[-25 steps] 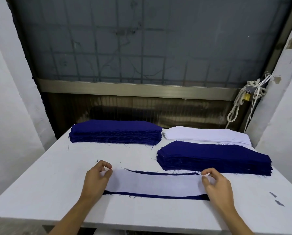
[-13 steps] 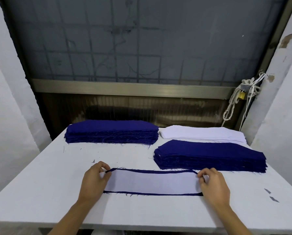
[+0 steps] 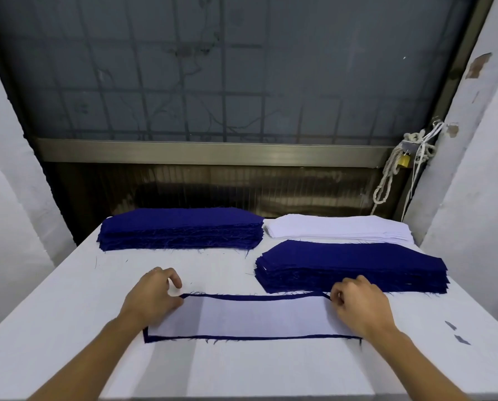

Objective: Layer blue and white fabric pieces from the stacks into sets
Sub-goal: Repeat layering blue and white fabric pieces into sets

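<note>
- The layered pair (image 3: 250,316), a white piece (image 3: 250,308) on a blue piece (image 3: 242,338), lies flat just in front of the near blue stack (image 3: 352,264).
- The left hand (image 3: 152,299), fingers curled, pinches the pair's far-left corner.
- The right hand (image 3: 360,305), fingers curled, pinches the far-right corner beside that stack.

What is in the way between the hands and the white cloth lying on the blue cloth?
Nothing visible. The left hand and the right hand rest right on the two ends of the white cloth, which lies on the blue cloth. Their fingers seem to pinch the blue cloth's far corners.
</note>
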